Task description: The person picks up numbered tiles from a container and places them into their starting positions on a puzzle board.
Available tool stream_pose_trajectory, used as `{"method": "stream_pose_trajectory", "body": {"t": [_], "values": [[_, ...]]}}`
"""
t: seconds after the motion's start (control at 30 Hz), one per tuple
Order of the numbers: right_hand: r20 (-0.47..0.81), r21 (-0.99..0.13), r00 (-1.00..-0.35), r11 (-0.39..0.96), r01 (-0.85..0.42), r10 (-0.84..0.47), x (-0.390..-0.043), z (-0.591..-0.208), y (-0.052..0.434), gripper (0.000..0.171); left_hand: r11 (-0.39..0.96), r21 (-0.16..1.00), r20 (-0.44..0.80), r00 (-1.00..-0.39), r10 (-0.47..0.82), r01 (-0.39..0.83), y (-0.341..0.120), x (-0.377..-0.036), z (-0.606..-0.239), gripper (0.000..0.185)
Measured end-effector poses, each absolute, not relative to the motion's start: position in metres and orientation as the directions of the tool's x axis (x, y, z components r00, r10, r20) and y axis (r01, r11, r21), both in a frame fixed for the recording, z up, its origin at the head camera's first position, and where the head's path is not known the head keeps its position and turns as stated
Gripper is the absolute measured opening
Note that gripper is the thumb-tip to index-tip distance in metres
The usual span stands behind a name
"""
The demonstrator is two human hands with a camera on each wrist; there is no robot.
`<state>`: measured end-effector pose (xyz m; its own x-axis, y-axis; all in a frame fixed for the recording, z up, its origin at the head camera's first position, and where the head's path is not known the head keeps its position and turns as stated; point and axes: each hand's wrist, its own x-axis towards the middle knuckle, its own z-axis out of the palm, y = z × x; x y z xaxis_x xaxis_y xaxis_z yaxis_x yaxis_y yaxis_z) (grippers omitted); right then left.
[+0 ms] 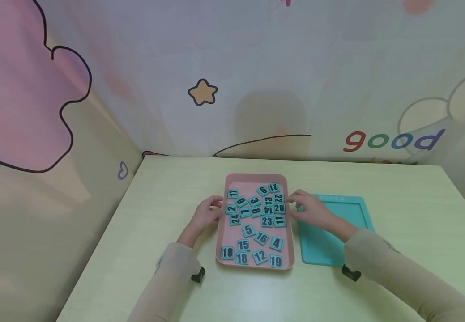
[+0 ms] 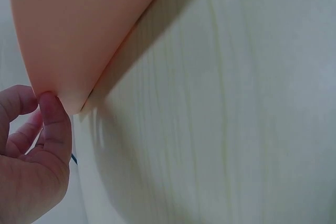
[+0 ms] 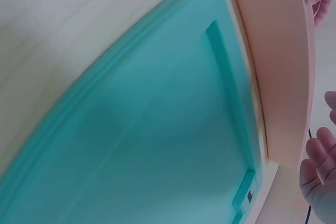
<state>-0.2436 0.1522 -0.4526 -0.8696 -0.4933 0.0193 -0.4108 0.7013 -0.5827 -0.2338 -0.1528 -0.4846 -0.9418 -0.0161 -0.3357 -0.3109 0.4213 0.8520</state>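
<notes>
A pink tray (image 1: 232, 232) lies on the table in the head view. Scattered over its floor are many teal number tiles (image 1: 248, 230) with dark digits, some side by side at the right. My left hand (image 1: 206, 214) is at the tray's left side. In the left wrist view, the thumb (image 2: 52, 111) and a bent finger of that hand pinch the tray's rim. On the opposite side, my right hand (image 1: 313, 210) has its fingertips right at the right rim. The right wrist view has these fingers (image 3: 320, 153) loosely bent and spread beside the tray wall (image 3: 278, 66).
A flat teal frame-like board (image 1: 325, 250) with a raised edge lies right of the tray, partly under the right forearm. The pale wood-grain table (image 1: 168, 179) meets a wall (image 1: 155, 89) with cartoon prints behind it.
</notes>
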Motion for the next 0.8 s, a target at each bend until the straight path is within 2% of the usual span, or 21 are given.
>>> {"method": "stream_pose_trajectory", "body": {"t": [0.43, 0.8], "values": [[0.014, -0.613, -0.848, 0.666, -0.425, -0.529, -0.242, -0.450, 0.135, 0.035, 0.416, 0.855, -0.334, -0.943, -0.017, -0.310, -0.154, -0.235, -0.485, 0.041], [0.063, -0.495, -0.767, 0.648, -0.579, -0.638, -0.250, -0.440, 0.102, 0.033, 0.409, 0.859, -0.335, -0.942, -0.007, -0.309, -0.155, -0.234, -0.485, 0.041]]}}
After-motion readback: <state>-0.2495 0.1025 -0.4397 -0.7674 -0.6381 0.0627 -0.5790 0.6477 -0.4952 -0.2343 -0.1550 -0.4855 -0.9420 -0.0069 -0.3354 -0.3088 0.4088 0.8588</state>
